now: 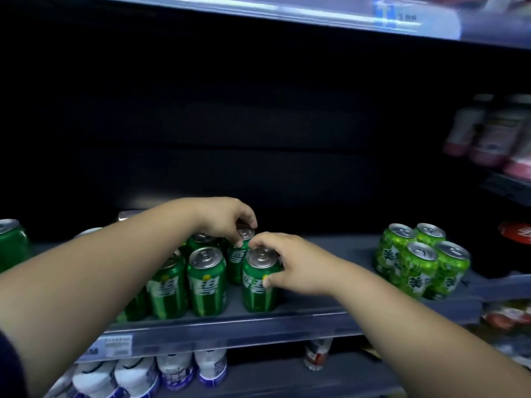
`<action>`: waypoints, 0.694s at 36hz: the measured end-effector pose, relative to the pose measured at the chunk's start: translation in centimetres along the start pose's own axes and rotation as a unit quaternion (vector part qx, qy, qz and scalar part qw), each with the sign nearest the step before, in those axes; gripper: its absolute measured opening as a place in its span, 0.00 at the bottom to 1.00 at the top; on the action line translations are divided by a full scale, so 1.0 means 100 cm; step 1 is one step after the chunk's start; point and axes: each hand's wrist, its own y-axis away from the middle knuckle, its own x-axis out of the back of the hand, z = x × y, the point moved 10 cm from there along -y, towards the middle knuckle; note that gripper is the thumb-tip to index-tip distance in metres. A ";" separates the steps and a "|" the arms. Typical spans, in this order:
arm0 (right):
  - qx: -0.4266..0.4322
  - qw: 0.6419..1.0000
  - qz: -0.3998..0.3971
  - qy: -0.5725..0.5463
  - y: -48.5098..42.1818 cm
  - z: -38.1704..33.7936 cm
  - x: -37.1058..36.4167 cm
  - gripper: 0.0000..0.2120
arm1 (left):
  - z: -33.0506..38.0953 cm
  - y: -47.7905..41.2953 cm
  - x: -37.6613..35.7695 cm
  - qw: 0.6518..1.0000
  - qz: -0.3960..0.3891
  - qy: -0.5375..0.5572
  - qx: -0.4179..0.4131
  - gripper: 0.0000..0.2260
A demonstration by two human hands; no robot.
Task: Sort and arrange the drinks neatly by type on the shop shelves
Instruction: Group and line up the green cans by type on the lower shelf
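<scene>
Status: mid-sort, green section partly done. Dark green cans (201, 280) stand upright in a tight block centre-left on the shelf (316, 314), labels mostly facing out. Right grip (290, 265) is curled round the front-right can (258, 285) of that block, thumb on the label, fingers over the rim and far side. That can stands on the shelf just beside its neighbour with a small gap, so my read is it's being lined up into the front row. Left grip (227, 222) comes from above onto the rear can (244, 245) just behind, fingertips pinching its top rim; can upright, base hidden. Four light green cans (422, 262) sit grouped on their own, well apart to the right on the same shelf, so that type looks sorted. Left to do, as I judge it: a stray green can (13, 245) at the far left edge sits apart from the block (type unclear), a red can (517, 234) at the far right is half out of frame, and the bare stretch between the two green groups wants closing or filling. Surface: grey shelf board, clear rail along the front carrying a price tag (115, 344). Room: dark-backed shop unit, lit rail overhead, blurred pink bottles (494, 133) upper right, white bottles (138, 374) on the shelf below.
</scene>
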 end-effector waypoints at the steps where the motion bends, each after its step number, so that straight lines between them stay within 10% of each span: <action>1: -0.008 1.000 0.008 -0.015 0.000 0.001 -0.001 0.32 | -0.003 0.001 0.000 1.000 0.003 -0.001 0.000 0.22; 25: -0.091 0.974 0.070 -0.196 0.001 0.016 -0.024 0.22 | -0.014 0.005 -0.010 0.998 -0.010 0.052 -0.023 0.20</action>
